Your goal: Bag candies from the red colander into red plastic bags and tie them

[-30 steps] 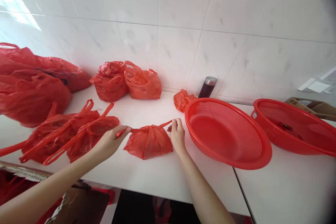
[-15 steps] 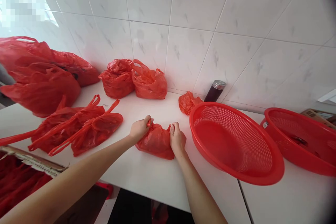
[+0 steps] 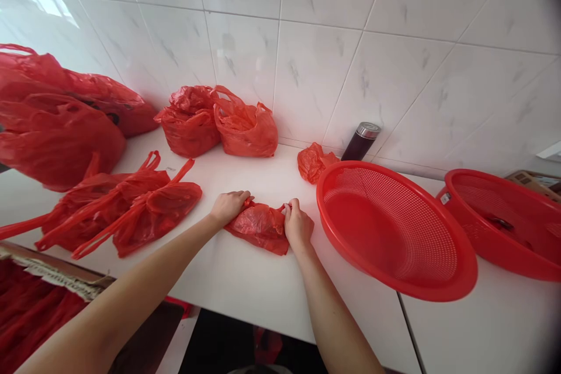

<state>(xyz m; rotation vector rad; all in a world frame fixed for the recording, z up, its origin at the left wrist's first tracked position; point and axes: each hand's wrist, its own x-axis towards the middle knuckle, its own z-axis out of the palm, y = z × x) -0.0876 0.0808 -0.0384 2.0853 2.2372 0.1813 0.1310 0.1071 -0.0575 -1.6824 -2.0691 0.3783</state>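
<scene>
Film of thin red plastic, creased and glossy, forms the handled bag (image 3: 260, 228), which lies squat on the white tabletop (image 3: 228, 292) and serves as clock centre. The left hand (image 3: 230, 205), at its ten o'clock corner, has fingers curled over gathered film; the right hand (image 3: 299, 223), at two o'clock, pinches film between thumb and fingers.

At nine o'clock, cinched bags (image 3: 160, 210) trail twisted handles; bulging sacks (image 3: 61, 134) slump at ten. Upright bags (image 3: 190, 128), boxy below and crumpled above, stand touching between eleven and twelve. A crumpled wad (image 3: 312, 162) sits between one and two, near a dark cylindrical flask (image 3: 358, 146) with metallic lid. A round perforated plastic basket (image 3: 372, 222) occupies three; a second basket (image 3: 499, 257) lies farther out.

The tabletop is smooth, with a dark seam (image 3: 407, 327) at four. Pale, grey-veined tiles (image 3: 319, 64) line the wall toward twelve, with bright glare at ten. A ragged-edged carton (image 3: 52, 273) holds red film at eight.
</scene>
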